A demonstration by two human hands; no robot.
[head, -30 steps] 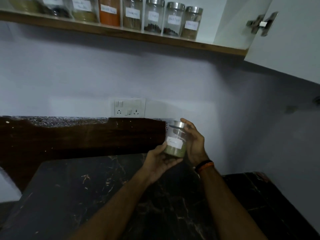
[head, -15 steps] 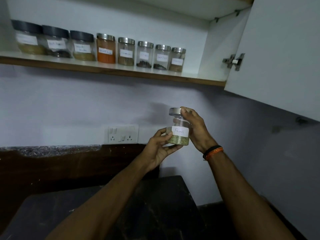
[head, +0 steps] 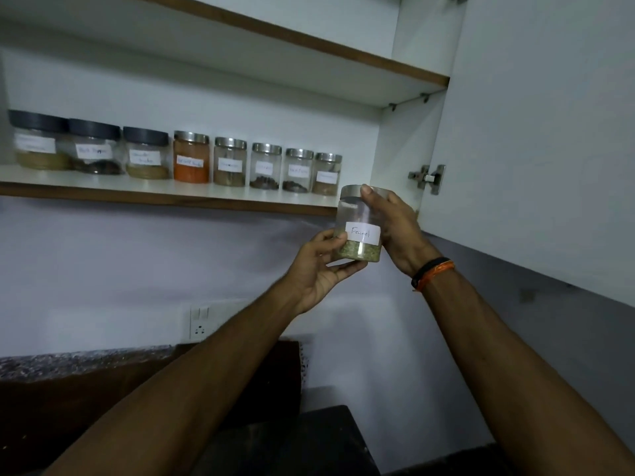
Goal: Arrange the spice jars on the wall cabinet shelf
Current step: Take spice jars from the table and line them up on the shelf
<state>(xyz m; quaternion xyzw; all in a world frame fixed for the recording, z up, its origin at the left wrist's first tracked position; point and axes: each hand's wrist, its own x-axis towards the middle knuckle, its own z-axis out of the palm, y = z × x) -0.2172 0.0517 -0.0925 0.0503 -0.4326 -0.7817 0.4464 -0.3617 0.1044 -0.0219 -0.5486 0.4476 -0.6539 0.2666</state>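
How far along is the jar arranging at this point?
Done: eight labelled jars stand in a row on the lower shelf. In hand: the fennel jar, held by the left hand low down and the right hand near the lid. Left: setting it in the bare spot at the row's right end.

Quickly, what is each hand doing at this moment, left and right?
Left hand: holding the fennel jar at its base, fingers curled round it.
Right hand: holding the same jar, fingers round its side and steel lid.
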